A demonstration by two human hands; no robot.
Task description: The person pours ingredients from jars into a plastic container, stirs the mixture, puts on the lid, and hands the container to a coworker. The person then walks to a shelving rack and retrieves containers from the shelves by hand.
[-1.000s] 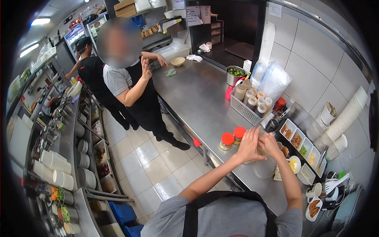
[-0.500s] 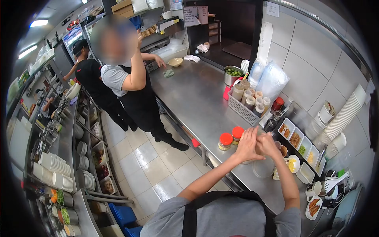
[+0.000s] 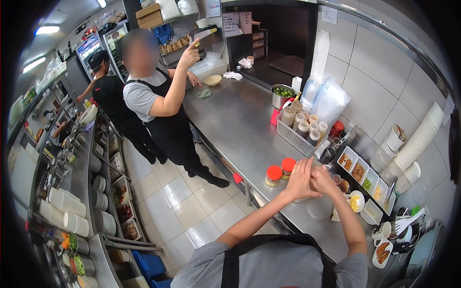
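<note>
My left hand and my right hand meet over the steel counter, beside two small jars. The left fingers are straight, pressed together and curved around something; the right fingers are curled closed against the left palm. Whatever lies between them is hidden, though a bit of a pale rim shows beneath the left hand. Just left of my hands stand a red-lidded jar and a second red-lidded jar. A clear round container sits below my right wrist.
A grey basket of squeeze bottles and a steel pot of green limes stand farther back. Topping trays and stacked paper cups line the wall at right. A co-worker stands at the counter's far left side.
The co-worker's raised hand has moved right, away from the head, with a finger pointing up. My own hands stay together in nearly the same place.
</note>
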